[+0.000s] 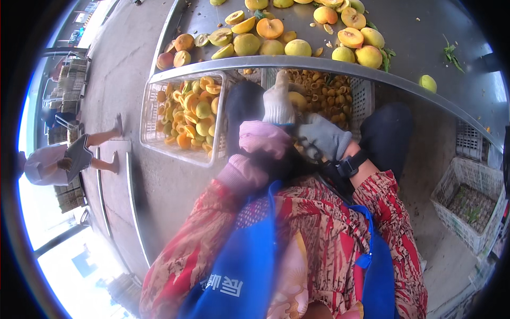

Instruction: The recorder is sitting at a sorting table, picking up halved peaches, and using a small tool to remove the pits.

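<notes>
My left hand (279, 101), in a white knit glove with a pink striped sleeve cover, is held between my knees below the table edge. Its fingers are closed against a yellow peach (297, 101). Close on its right is my right hand (321, 139) in a grey glove, its fingers curled inward toward the left wrist. What the right fingers hold, if anything, is hidden. Behind both hands stands a crate (363, 103) full of small brown-orange pieces that look like peach pits. Left of my knee, a clear plastic crate (151, 139) holds many cut peach halves.
A metal table (409, 42) with a raised rim spans the far side, carrying whole peaches and cut halves (270, 28). A white crate (467, 204) with some debris sits on the floor at right. At far left a person (58, 159) walks near stacked crates (71, 80).
</notes>
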A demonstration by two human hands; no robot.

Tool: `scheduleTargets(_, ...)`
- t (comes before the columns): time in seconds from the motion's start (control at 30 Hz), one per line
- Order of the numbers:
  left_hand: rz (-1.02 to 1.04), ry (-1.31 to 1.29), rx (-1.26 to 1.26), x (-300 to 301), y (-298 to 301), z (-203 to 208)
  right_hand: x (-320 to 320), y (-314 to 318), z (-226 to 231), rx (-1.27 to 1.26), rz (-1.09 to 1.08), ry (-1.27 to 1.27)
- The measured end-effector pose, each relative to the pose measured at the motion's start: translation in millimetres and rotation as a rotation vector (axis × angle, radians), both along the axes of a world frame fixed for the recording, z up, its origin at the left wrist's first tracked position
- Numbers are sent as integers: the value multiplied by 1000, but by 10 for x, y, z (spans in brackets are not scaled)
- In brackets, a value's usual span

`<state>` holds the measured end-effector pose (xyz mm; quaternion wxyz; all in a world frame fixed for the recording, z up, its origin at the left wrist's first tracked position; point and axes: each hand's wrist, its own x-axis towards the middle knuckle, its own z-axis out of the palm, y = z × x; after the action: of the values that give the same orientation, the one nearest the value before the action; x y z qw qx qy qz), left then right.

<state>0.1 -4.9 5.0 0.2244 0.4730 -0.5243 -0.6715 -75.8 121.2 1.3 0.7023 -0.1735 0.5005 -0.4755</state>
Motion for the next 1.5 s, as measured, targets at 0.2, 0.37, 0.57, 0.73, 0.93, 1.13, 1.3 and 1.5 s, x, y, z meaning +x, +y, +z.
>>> scheduleTargets(0.2,52,114,137,-58,67,55,-128,39,201,-23,75,-294)
scheduleTargets(0.37,21,70,176,-46,94,116,-75,77,144,-26,72,-180)
scheduleTargets(0.57,-209,-144,44,21,143,233,-76,183,30,-66,97,-288)
scheduleTargets(0.73,-92,322,398,-50,137,321,-65,222,184,-178,51,-521)
scheduleTargets(0.93,189,563,269,167,-141,369,-110,288,61,-247,49,-469)
scheduleTargets(1.13,360,-665,-1464,867,-954,959,0,2,-418,-261,-137,1145)
scheduleTargets(1.3,-356,-422,-1011,-6,-900,1038,44,-31,-239,-25,-170,338)
scheduleTargets(1.5,-903,-553,-1071,-838,-1002,597,-57,81,-339,-187,-46,752)
